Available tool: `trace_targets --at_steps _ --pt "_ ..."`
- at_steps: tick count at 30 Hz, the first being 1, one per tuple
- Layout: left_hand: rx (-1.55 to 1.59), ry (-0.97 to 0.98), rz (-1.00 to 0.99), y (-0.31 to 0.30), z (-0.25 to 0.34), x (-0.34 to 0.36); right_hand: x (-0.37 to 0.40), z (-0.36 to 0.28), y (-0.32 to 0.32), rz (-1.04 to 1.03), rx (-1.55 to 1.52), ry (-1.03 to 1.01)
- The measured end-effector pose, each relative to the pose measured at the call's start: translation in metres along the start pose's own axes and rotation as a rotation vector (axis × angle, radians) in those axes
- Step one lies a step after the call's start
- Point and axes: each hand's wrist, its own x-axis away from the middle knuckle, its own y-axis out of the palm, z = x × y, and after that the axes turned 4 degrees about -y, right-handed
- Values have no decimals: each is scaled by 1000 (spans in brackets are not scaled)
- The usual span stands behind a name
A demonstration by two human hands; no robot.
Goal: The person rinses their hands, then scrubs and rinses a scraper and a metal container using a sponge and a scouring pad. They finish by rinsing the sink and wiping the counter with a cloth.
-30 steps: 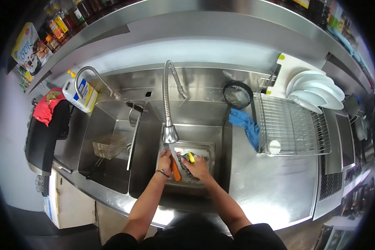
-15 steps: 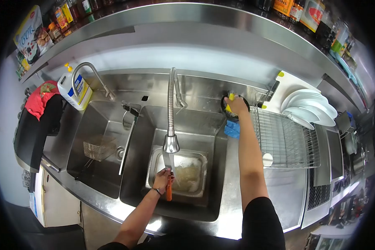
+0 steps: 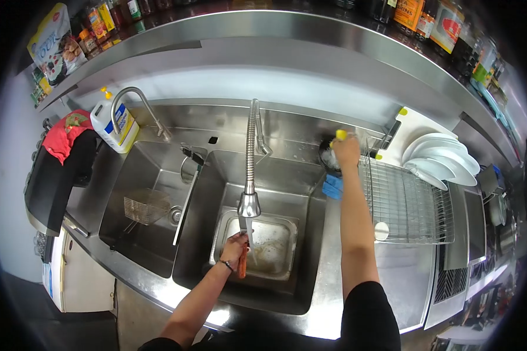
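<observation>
My left hand (image 3: 233, 251) is closed around the orange handle of a knife (image 3: 242, 266). Its blade points up and away from me, beneath the spray head of the faucet (image 3: 249, 205), where water is running. Under it a rectangular metal pan (image 3: 295, 248) with murky water sits in the right basin. My right hand (image 3: 348, 153) reaches to the back right and grips a yellow sponge (image 3: 341, 135) over a dark bowl (image 3: 324, 159) with whitish suds; part of the sponge is hidden by the fingers. A folded blue cloth (image 3: 332, 187) lies against the near side of the bowl.
Beside the right arm stands a wire dish rack (image 3: 404, 205) with white plates (image 3: 442, 158). In the left basin lies a wire basket (image 3: 143, 210). A white jug with a yellow pump (image 3: 114, 126) stands behind it. A steel shelf (image 3: 263, 26) with bottles runs overhead.
My right hand has shifted slightly with the sponge, showing more of the suds in the bowl. The left hand keeps its grip on the knife under the faucet. The view has shifted a little.
</observation>
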Motion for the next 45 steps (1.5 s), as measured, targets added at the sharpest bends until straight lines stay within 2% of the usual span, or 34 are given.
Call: trace_targets --at_steps 2,4,5,6,7,8,9,10,11,14,16,18,19,21,24,25,26,28,29,31,32,33,34,36,37,38,39,40,42,43,45 --pt "7 15 -42 7 11 5 11 -5 -19 95 -520 -18" --pt "-27 15 -43 20 29 10 48 -15 -9 -103 -1219 -158" --pt "-27 41 -71 24 35 11 83 -29 -12 -294 -1366 -161" --pt "-69 55 -44 29 42 10 121 -44 -17 -481 -1294 -107" --pt "-46 128 -51 31 41 7 161 -58 -1 -510 -1337 -142" --pt "-21 208 -67 35 39 2 196 -63 28 -682 -1396 -61" --pt "-23 209 -66 42 38 -2 230 -70 47 -721 -1231 -89" --pt "29 254 -64 47 37 -5 261 -84 42 -645 -1140 -132" --pt "78 297 -59 49 38 -7 284 -100 44 -605 -1255 -77" --pt "81 215 -65 52 52 6 307 -114 45 -571 -1128 -74" --pt "52 207 -47 52 58 11 314 -119 43 -533 -1206 -43" --pt "-98 234 -62 53 67 18 312 -118 39 -727 -1149 -71" --pt "-60 185 -96 50 64 15 310 -114 42 -726 -1152 -70" --pt "-7 142 -172 46 55 8 302 -102 51 -842 -1063 -213" --pt "-52 66 -242 44 52 6 287 -95 41 -933 -1151 -132" --pt "-135 98 -245 45 49 3 283 -97 28 -787 -1133 -176" --pt "-217 130 -248 45 45 0 284 -95 33 -786 -1133 -174" --pt "-250 112 -287 46 40 -1 288 -89 58 -725 -1292 -119" --pt "-230 95 -291 46 40 -2 294 -90 67 -869 -1485 156" --pt "-196 27 -254 46 40 2 302 -93 82 -797 -1473 197" --pt "-198 28 -255 43 34 -2 298 -101 67 -728 -1456 233" --pt "-206 29 -217 39 26 -7 291 -98 47 -970 -1461 386" --pt "-212 27 -179 37 21 -10 293 -91 55 -969 -1463 390" --pt "-149 -25 -217 45 34 5 298 -75 74 -1196 -1599 236" --pt "-86 -76 -253 48 41 10 304 -78 68 -1194 -1601 239" --pt "-89 -77 -255 48 46 7 310 -85 55 -1201 -1644 339" --pt "-18 2 -174 48 52 2 314 -91 47 -1209 -1682 441" --pt "56 80 -92 48 55 -1 314 -93 48 -1208 -1679 444" --pt "37 91 -96 43 54 -10 312 -96 52 -1064 -1469 243" --pt "44 89 -133 46 57 -8 313 -100 56 -973 -1341 225" --pt "-4 123 -194 52 63 -1 310 -97 60 -948 -1315 252"
